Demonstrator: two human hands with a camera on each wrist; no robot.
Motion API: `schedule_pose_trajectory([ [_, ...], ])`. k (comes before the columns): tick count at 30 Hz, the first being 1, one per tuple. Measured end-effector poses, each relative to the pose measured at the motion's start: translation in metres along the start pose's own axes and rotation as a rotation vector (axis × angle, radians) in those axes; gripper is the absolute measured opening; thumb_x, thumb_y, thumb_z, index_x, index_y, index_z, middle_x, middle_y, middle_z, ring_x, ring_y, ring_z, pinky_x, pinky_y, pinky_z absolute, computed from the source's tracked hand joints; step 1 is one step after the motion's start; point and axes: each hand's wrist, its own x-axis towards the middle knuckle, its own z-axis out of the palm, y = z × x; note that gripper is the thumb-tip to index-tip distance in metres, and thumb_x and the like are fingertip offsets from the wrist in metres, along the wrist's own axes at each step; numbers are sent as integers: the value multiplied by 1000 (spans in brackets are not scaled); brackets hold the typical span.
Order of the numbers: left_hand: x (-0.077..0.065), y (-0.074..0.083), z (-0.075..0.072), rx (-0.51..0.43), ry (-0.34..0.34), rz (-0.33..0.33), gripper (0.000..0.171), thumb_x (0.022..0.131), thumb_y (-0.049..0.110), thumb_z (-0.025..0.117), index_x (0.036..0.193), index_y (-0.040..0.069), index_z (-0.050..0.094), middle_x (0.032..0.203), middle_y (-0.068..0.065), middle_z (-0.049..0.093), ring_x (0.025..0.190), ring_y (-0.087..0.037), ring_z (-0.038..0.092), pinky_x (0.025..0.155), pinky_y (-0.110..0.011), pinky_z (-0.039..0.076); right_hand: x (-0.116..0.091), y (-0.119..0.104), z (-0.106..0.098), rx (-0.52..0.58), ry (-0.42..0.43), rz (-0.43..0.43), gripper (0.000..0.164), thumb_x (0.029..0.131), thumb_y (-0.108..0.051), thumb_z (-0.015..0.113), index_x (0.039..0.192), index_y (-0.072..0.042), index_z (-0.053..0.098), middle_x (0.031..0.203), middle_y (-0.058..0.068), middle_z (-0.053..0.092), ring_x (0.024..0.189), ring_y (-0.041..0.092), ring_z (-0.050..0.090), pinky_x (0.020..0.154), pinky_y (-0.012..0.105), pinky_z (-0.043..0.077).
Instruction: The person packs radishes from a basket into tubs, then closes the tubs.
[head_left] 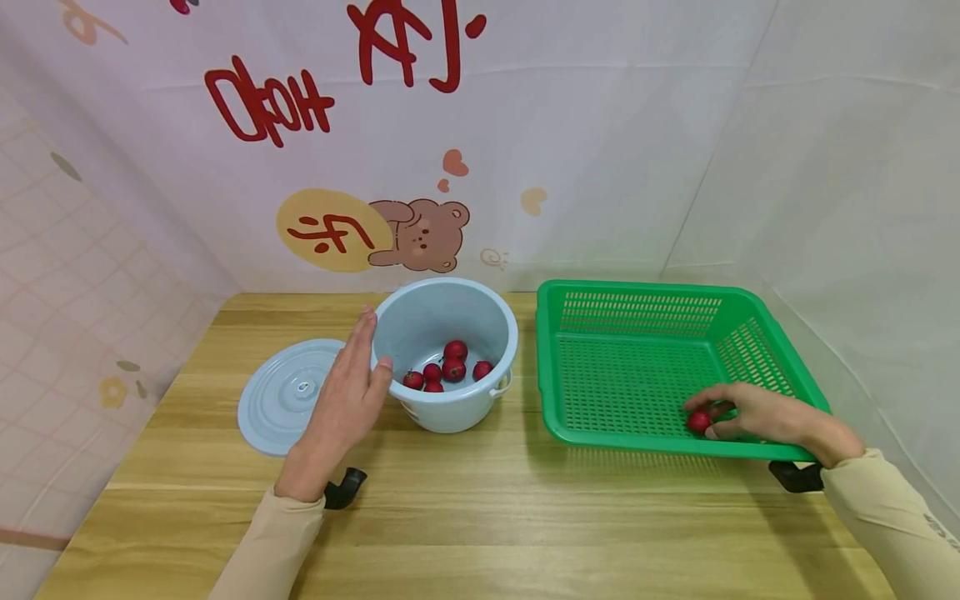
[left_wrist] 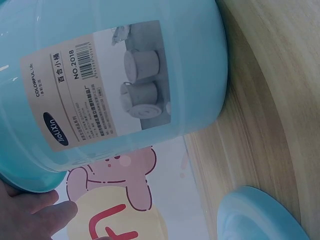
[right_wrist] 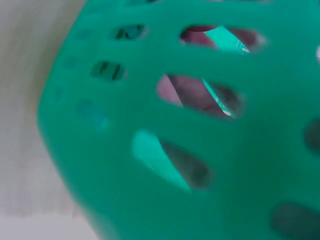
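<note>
My right hand (head_left: 761,412) reaches over the front right rim of the green plastic basket (head_left: 547,358) and pinches a small red fruit (head_left: 699,422) between thumb and fingers, low at the basket's front. In the right wrist view the basket's slotted wall (right_wrist: 240,150) hides most of that hand. A light blue bucket (head_left: 450,417) stands left of the basket, with several small red fruits (head_left: 453,369) at its bottom. My left hand (head_left: 345,396) rests at the bucket's left rim, fingers straight; in the left wrist view its fingers (left_wrist: 55,217) touch that rim.
A round blue lid (head_left: 281,400) with a central knob lies on the wooden table (head_left: 480,533) left of the bucket, partly behind my left hand. A printed cloth wall (head_left: 600,125) rises behind the table. The bucket bears a paper label (left_wrist: 90,90).
</note>
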Motion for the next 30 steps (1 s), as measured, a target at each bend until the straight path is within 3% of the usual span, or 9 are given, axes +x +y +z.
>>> schedule_pose_trajectory([
  [5, 0, -1, 0, 0, 14, 12, 67, 110, 35, 39, 165, 4, 18, 171, -14, 19, 156, -34, 22, 121, -62, 25, 0, -1, 1, -14, 23, 6, 39, 98, -12, 70, 132, 6, 63, 117, 10, 70, 98, 9, 66, 77, 25, 56],
  [14, 0, -1, 1, -7, 10, 7, 66, 109, 31, 41, 165, 4, 19, 172, -12, 18, 156, -34, 21, 121, -62, 24, -7, -9, -2, -74, 141, 33, 37, 99, -14, 69, 134, -4, 64, 118, 11, 68, 96, 9, 65, 71, 27, 53],
  [19, 0, -1, 1, -6, 6, 1, 66, 109, 30, 42, 165, 4, 18, 172, -12, 18, 157, -34, 20, 121, -62, 24, -13, -18, -6, -136, 239, -1, 38, 99, -15, 70, 136, -7, 64, 120, 10, 68, 96, 8, 66, 70, 26, 53],
  [24, 0, -2, 1, -5, -2, -5, 66, 110, 35, 39, 166, 5, 18, 172, -12, 17, 157, -33, 20, 122, -62, 23, -18, -27, -5, -195, 353, -27, 33, 99, -18, 72, 132, -17, 68, 120, 3, 70, 99, 3, 65, 75, 24, 56],
  [30, 0, -1, 0, -6, -8, -7, 66, 109, 31, 41, 165, 4, 18, 172, -11, 17, 157, -33, 20, 122, -62, 22, -24, -34, -1, -214, 428, -108, 35, 99, -14, 71, 132, -24, 68, 121, -5, 71, 107, -5, 61, 81, 17, 54],
])
